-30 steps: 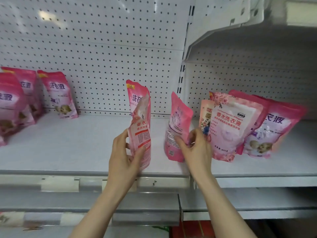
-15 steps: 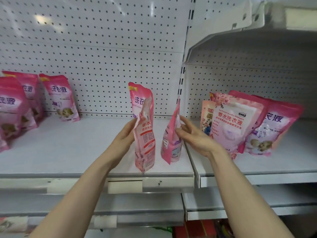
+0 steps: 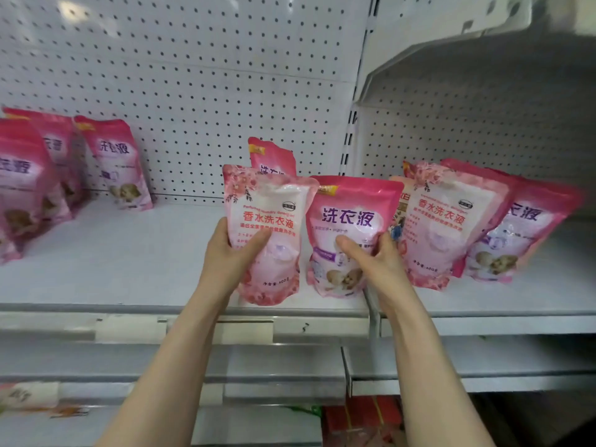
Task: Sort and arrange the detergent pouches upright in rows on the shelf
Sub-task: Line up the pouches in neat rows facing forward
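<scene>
Left end of the shelf [image 3: 135,262]: a cluster of pink pouches [image 3: 113,162] stands toward the back, well apart from my work.

Left grip [image 3: 230,253] is curled round the flower-print pouch [image 3: 269,217], thumb across its front. Its base is at the shelf's front edge; I cannot tell whether it rests there yet. A third pouch [image 3: 274,158] stands just behind it.

Right grip [image 3: 375,262] is curled round the puppy-print pouch [image 3: 351,217], thumb on its face. This pouch sits just beside the first, near the right end of this shelf board. Further right, on the next board, is a leaning bunch of pouches [image 3: 451,221].

To do this step well, I judge: seat both bases flat and square the fronts to the front edge. Let go only when each stands alone, since soft bags slump. Keep like prints together.

Against half a second ago: both pouches were edge-on to me and my right fingers lay straight. Now both pouches face forward and both grips are wrapped.
</scene>
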The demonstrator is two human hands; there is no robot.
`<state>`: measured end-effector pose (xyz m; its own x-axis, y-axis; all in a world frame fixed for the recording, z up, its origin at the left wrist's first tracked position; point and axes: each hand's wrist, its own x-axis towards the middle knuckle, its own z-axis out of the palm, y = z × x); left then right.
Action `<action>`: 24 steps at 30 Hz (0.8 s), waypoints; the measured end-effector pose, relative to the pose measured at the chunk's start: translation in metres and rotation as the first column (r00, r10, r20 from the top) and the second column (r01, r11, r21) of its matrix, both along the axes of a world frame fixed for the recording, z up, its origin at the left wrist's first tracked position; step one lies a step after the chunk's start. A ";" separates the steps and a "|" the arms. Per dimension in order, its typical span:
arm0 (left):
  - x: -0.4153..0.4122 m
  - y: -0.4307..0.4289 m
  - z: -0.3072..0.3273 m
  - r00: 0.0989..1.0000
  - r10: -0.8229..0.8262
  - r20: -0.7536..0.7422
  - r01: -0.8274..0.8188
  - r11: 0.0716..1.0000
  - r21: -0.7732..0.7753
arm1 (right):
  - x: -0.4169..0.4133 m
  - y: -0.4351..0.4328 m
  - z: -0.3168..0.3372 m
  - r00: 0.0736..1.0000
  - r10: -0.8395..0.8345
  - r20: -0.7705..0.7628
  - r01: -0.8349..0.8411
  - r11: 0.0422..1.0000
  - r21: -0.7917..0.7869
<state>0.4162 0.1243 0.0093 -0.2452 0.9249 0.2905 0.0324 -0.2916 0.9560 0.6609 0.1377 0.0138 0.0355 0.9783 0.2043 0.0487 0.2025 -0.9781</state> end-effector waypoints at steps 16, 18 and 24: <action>-0.028 -0.060 0.030 0.934 0.266 0.239 -0.308 0.938 0.160 | -0.046 -0.023 0.016 0.942 -0.028 -0.335 0.062 0.994 0.091; -0.044 -0.078 0.029 0.918 0.301 0.257 -0.346 0.926 0.151 | -0.059 -0.029 0.020 0.928 0.021 -0.372 0.006 0.997 0.072; -0.101 -0.135 -0.001 0.855 0.398 0.333 -0.430 0.903 0.024 | -0.118 -0.057 0.015 0.904 0.148 -0.401 -0.170 0.985 -0.019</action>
<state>0.3151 -0.0110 0.0079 -0.6916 0.6898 0.2142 -0.1250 -0.4064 0.9051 0.5425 0.0804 0.0286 -0.0539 0.9866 0.1541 -0.3743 0.1232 -0.9191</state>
